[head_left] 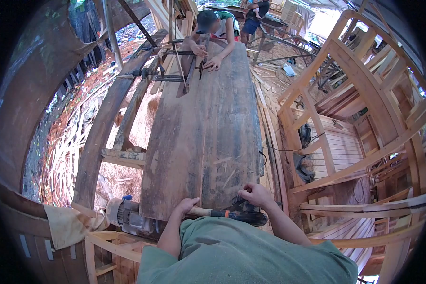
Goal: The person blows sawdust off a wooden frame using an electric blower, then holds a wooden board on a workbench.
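My left hand [186, 205] is at the near edge of the workbench, its fingers curled and partly hidden, right beside the pale end of a black tool with an orange band [229, 214]. This tool lies across the edge, close to my green shirt [251, 251]. My right hand [256, 194] is closed over the tool's dark upper parts near the bench's right corner; what its fingers hold is hidden. The dusty plank bench top [203, 137] stretches away from me. At its far end a co-worker's hands [208, 59] are at a dark toothed piece [201, 68].
Metal bar clamps [175, 66] sit at the far left of the bench. Wooden frames [317, 118] stand along the right. A grey motor [137, 218] is below the near left corner. Wood scraps [71, 156] cover the ground at left. Another person [255, 21] stands farther back.
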Demonstrator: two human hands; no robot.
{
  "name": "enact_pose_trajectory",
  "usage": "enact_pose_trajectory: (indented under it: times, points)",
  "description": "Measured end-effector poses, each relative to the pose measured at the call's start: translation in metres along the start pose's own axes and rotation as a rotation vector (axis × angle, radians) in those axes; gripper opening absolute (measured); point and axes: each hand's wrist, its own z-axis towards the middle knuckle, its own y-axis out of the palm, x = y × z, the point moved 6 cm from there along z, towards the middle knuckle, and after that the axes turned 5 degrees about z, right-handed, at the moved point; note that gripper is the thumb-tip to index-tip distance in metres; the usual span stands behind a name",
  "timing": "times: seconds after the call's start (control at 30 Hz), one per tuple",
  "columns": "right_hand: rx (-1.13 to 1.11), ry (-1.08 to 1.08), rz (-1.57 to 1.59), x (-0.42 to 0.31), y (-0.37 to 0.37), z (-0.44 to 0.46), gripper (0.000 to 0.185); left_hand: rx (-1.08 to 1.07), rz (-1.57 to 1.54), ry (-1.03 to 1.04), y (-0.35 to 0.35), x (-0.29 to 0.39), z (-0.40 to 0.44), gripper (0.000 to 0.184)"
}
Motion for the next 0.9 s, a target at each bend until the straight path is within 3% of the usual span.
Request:
enact_pose_trajectory:
  times: [0.9]
  points:
    - [0.011,0.000,-0.053,-0.015,-0.007,-0.008,0.055,0.048,0.019,0.008,-0.003,-0.002,0.003,0.040]
